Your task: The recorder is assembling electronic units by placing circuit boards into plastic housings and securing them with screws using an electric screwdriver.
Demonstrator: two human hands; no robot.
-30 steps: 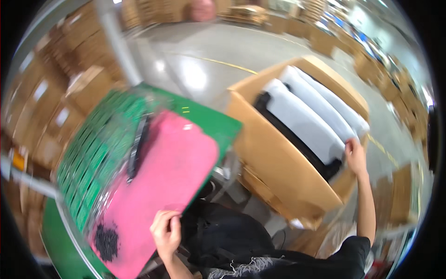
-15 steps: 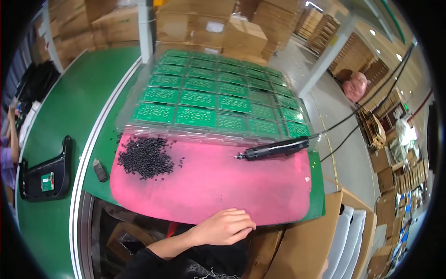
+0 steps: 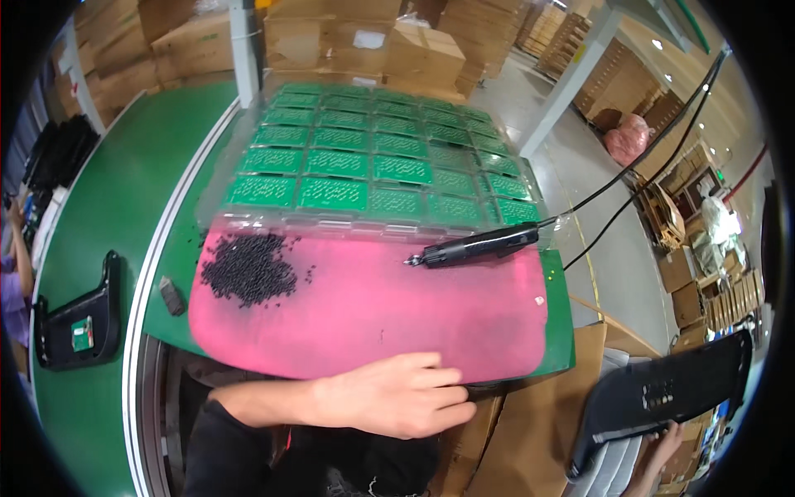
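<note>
Gripped in the right hand point(image 3: 662, 443) at lower right, a black plastic panel point(image 3: 662, 398) has come up out of the cardboard box point(image 3: 530, 431), which it had not half a second ago. Flat and empty, the left hand point(image 3: 389, 393) still rests at the pink mat's point(image 3: 373, 306) near edge, well short of the electric screwdriver point(image 3: 480, 246) and the pile of black screws point(image 3: 247, 269).
</note>
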